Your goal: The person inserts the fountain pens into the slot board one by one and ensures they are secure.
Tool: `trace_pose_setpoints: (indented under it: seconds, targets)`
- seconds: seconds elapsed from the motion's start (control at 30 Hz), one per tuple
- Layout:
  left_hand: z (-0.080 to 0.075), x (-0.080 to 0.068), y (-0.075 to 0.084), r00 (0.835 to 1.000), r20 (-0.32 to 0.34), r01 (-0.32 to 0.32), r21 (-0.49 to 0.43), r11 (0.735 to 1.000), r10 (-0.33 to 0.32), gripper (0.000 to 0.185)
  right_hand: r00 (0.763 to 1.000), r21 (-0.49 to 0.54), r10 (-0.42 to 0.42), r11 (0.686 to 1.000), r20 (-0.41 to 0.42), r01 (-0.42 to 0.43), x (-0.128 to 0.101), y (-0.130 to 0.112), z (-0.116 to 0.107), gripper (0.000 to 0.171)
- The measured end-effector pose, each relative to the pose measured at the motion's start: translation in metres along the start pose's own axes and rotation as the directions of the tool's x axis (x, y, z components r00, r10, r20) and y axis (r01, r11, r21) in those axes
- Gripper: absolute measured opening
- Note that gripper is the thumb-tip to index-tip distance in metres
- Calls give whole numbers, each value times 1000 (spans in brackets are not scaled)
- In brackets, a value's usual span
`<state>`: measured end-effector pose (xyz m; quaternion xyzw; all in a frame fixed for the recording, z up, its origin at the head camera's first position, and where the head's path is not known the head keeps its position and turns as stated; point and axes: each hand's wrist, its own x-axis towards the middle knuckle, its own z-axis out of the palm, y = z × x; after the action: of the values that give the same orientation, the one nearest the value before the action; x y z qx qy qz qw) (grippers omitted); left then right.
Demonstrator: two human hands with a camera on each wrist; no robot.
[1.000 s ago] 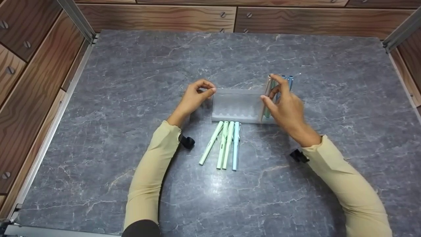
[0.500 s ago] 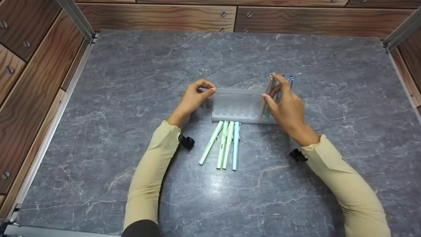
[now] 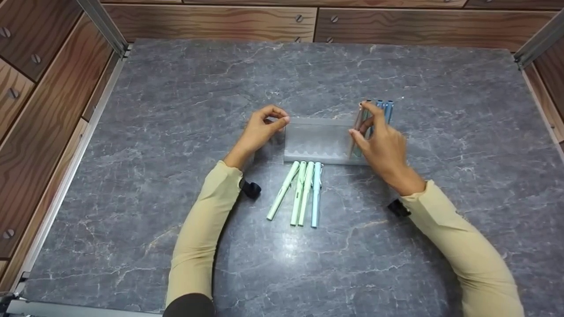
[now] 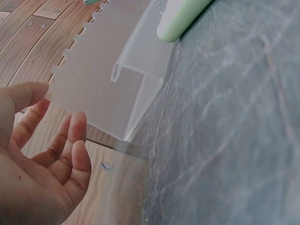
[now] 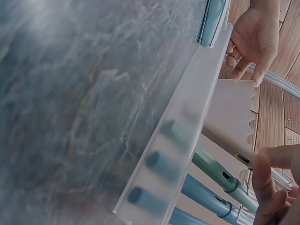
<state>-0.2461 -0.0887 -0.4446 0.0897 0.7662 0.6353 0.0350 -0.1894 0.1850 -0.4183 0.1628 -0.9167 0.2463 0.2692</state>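
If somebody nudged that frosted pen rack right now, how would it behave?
The rack looks fairly stiff, since its back panel stands flat without visible sagging. It's probably light for its size, being made of thin, translucent sheet. It might swivel rather than slide straight, because the left hand pinches one upper corner.

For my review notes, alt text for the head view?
A person's right hand grips a brownish pen in a frosted pen stand while the left hand pinches its upper left corner. Three pale green pens and a light blue pen lie in front.
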Motion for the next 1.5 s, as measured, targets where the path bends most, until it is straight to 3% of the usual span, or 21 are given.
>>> trace_pose_setpoints:
  seconds: [1.03, 1.5]
  targets:
    - [0, 1, 0, 1000, 5, 11, 0, 1000, -11, 16, 997, -26, -5, 1000, 78, 7, 7, 0, -2, 60]
    - [-2, 0, 1, 1000, 20, 10, 1, 1000, -10, 16, 983, -8, 87, 996, 159, -87, 13, 2, -2, 63]
